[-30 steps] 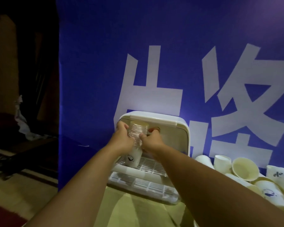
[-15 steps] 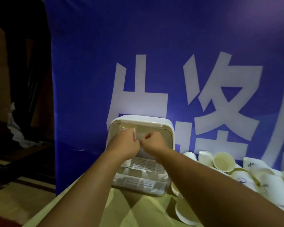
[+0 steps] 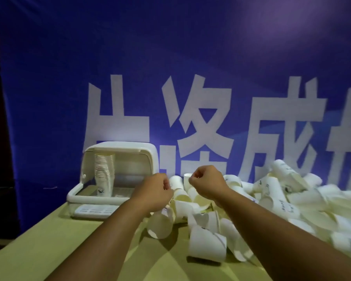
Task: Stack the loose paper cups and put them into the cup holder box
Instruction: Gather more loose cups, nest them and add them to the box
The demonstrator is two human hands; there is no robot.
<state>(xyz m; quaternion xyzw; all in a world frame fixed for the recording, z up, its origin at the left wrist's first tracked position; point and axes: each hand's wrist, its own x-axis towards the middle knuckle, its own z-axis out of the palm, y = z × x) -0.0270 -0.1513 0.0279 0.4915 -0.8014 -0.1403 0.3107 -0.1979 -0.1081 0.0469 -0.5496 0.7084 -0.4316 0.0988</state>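
A white cup holder box [image 3: 120, 148] stands open at the table's back left. A tall stack of paper cups [image 3: 104, 173] stands upright inside it on the left. To its right spreads a large heap of loose paper cups [image 3: 272, 201], most lying on their sides. My left hand [image 3: 153, 191] hovers just right of the box with its fingers curled, holding nothing. My right hand [image 3: 208, 182] is beside it over the heap, fingers also curled and empty. Neither hand touches a cup.
The table [image 3: 49, 246] has a pale yellow-green top. A blue banner [image 3: 170, 57] with large white characters hangs right behind it. Dark floor lies off the table's left edge. Cups lie close to the front [image 3: 207, 247].
Both hands let go of the cup stack, which now stands in the box, and drew back to the right toward the loose cups. The view swung right.
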